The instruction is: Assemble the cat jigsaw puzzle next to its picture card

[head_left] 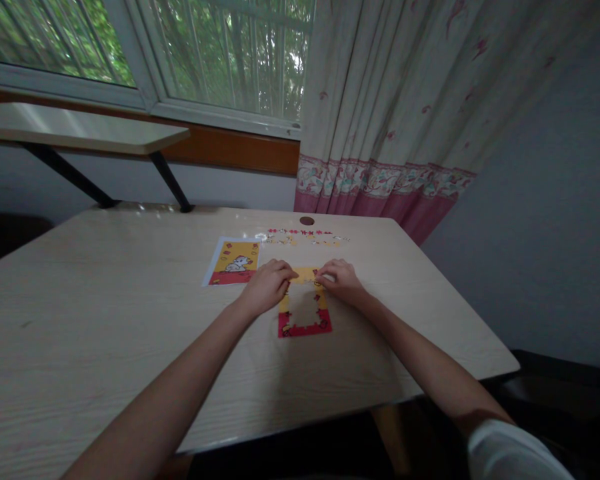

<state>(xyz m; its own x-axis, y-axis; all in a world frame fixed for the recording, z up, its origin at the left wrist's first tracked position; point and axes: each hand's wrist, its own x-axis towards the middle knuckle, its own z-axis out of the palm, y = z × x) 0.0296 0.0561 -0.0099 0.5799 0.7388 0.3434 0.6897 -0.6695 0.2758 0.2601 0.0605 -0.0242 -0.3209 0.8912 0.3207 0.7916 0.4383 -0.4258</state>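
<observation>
A jigsaw puzzle border [305, 330] lies on the table, red along the near side and yellow along the far side, with bare tabletop inside it. At its far left corner my left hand [270, 285] is closed, thumb and fingertips pressed on the yellow edge. My right hand [344, 280] closes on the far right corner in the same way. The fingers hide both far corners. Left of my left hand lies a picture sheet [234, 264] with a white animal on yellow and red. Beyond the hands, loose puzzle pieces [307, 233] are laid out in rows.
The wooden table [130, 320] has a round dark cable hole [307, 221] near its back edge. A raised shelf [90, 127] on black legs stands at the back left. Behind are a window [230, 60] and a patterned curtain [385, 120].
</observation>
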